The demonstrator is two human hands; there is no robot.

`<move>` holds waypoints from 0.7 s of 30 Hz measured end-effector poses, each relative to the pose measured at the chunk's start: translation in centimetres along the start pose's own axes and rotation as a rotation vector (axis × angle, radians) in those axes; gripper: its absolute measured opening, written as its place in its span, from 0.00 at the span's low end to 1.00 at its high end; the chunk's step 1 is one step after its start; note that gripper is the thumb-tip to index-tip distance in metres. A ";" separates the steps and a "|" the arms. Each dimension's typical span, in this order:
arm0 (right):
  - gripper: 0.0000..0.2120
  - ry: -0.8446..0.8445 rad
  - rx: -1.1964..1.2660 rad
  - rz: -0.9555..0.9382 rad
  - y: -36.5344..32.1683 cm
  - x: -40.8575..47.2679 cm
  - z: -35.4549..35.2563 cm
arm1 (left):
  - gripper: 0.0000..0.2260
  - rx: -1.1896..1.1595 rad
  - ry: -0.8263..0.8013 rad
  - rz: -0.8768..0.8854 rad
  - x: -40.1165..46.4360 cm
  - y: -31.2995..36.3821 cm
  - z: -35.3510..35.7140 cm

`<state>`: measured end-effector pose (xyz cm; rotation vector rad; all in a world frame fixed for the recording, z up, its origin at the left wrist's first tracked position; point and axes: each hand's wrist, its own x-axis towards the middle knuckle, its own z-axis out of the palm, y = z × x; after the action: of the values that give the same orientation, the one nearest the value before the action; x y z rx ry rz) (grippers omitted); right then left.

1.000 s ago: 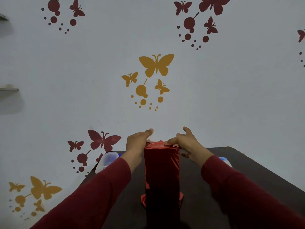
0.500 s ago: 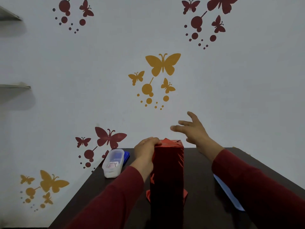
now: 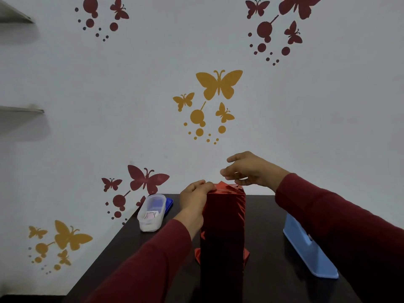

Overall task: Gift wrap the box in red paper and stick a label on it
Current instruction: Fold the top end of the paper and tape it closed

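Note:
A tall box wrapped in shiny red paper stands upright in the middle of the dark table. Paper flaps stick out at its base and its top end is folded to a point. My left hand grips the box's upper left edge, fingers pressed on the folded top. My right hand hovers just above the top right corner, fingers spread and slightly curled, holding nothing that I can see. No label is visible on the box.
A clear plastic container with a blue lid beside it sits at the table's back left. A light blue plastic holder stands on the right. The wall with butterfly stickers is right behind the table.
My right hand lifted off the box's top and swung right, and is now back just above the top right corner. My left hand kept its hold. The view shifted so the container shows.

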<state>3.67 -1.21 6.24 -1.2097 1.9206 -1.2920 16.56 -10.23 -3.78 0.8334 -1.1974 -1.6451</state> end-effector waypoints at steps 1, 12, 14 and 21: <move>0.28 -0.008 -0.010 0.008 0.0 0.1 0.1 | 0.22 -0.006 -0.002 0.004 0.1 0.0 0.0; 0.22 -0.018 -0.068 0.054 -0.3 0.5 0.8 | 0.15 -0.022 0.004 0.039 0.8 -0.6 -0.1; 0.24 -0.009 -0.095 0.059 -0.2 0.7 0.9 | 0.15 -0.029 0.004 0.044 0.9 -0.8 -0.2; 0.26 0.012 -0.170 0.065 -0.1 1.0 1.2 | 0.17 -0.032 0.008 0.039 0.8 -0.8 -0.2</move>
<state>4.13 -2.65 5.87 -1.2119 2.0956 -1.1233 16.20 -10.98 -4.60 0.7916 -1.1721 -1.6237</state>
